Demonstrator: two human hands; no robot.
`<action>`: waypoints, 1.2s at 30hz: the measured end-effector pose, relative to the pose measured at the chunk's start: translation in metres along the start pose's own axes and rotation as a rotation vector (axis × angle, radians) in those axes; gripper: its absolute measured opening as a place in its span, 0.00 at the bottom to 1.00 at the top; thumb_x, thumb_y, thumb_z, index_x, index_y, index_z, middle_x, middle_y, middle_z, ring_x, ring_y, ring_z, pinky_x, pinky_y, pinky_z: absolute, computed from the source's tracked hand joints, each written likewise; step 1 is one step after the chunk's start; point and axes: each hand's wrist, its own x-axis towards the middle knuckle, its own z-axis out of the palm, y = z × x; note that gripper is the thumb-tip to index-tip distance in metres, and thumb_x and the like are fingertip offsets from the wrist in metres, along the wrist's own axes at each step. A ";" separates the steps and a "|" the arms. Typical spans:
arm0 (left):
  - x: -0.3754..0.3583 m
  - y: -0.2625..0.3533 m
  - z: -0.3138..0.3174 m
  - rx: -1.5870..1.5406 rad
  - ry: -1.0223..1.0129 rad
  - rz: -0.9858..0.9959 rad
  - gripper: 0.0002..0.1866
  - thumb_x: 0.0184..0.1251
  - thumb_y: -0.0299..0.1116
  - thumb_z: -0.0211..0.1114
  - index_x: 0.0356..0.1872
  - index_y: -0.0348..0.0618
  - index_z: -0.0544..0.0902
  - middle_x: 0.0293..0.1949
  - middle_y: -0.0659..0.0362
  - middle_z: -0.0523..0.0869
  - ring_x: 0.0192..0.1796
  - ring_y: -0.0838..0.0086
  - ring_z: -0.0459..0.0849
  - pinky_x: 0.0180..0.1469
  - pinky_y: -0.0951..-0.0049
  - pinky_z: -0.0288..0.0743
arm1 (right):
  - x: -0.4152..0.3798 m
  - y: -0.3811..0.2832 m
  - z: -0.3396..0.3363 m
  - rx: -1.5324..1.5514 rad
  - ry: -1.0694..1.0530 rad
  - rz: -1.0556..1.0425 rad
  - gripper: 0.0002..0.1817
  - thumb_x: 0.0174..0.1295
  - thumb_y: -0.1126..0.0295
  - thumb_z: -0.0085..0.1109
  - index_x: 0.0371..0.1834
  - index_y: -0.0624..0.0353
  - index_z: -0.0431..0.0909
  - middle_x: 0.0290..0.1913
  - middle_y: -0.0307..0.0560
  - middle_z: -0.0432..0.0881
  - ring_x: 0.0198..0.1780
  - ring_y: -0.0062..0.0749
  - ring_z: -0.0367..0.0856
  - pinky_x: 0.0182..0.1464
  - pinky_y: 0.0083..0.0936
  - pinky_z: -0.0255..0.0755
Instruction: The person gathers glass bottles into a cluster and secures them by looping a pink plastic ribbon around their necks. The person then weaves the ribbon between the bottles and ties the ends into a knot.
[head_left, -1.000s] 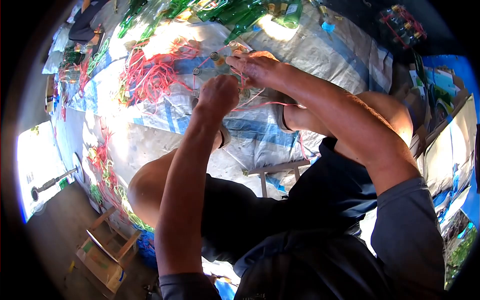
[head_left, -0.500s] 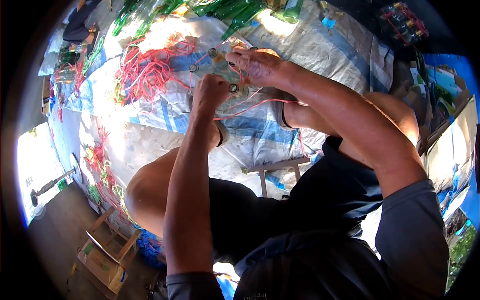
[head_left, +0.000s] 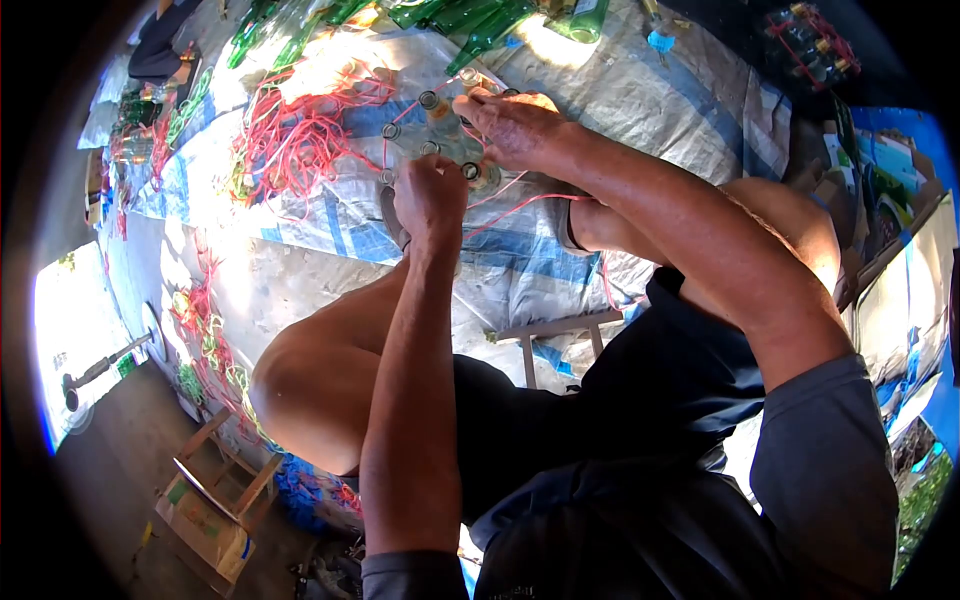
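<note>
1. Clear bottles: a cluster standing upright, mouths up, on the woven tarp, between the person's knees.
2. Pink string: looped around the bottle necks, one strand trailing toward the right knee.
3. Left hand: closed in a fist on the string, at the near edge of the cluster.
4. Right hand: fingers curled, pinching string at the far bottles.
5. Loose pink string pile: left of the cluster.
6. Green bottles: lying farther off.
</note>
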 end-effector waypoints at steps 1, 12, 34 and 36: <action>-0.005 0.002 0.001 -0.001 0.008 -0.034 0.11 0.62 0.36 0.64 0.37 0.48 0.94 0.40 0.43 0.92 0.44 0.43 0.90 0.49 0.48 0.83 | 0.000 -0.001 -0.001 0.003 -0.003 0.005 0.26 0.57 0.69 0.75 0.52 0.53 0.67 0.51 0.46 0.80 0.53 0.52 0.86 0.50 0.45 0.81; -0.040 -0.036 0.032 -0.797 -0.162 -0.324 0.13 0.73 0.38 0.67 0.47 0.42 0.92 0.35 0.56 0.92 0.36 0.67 0.89 0.42 0.66 0.82 | 0.005 -0.007 -0.002 -0.058 -0.045 0.071 0.29 0.55 0.67 0.76 0.56 0.51 0.68 0.52 0.46 0.82 0.52 0.53 0.87 0.47 0.47 0.82; -0.054 -0.008 0.071 -1.105 0.354 -0.529 0.10 0.65 0.29 0.74 0.44 0.34 0.93 0.30 0.62 0.89 0.26 0.81 0.79 0.30 0.78 0.70 | 0.010 -0.014 0.003 -0.099 -0.066 0.159 0.31 0.54 0.68 0.69 0.59 0.53 0.63 0.55 0.56 0.86 0.54 0.60 0.86 0.50 0.51 0.80; -0.056 -0.011 0.077 -1.151 0.375 -0.502 0.10 0.66 0.29 0.76 0.45 0.35 0.93 0.28 0.64 0.88 0.22 0.84 0.75 0.25 0.80 0.65 | 0.013 -0.017 -0.003 -0.109 -0.135 0.193 0.34 0.52 0.68 0.70 0.61 0.54 0.62 0.56 0.59 0.85 0.55 0.59 0.86 0.53 0.51 0.79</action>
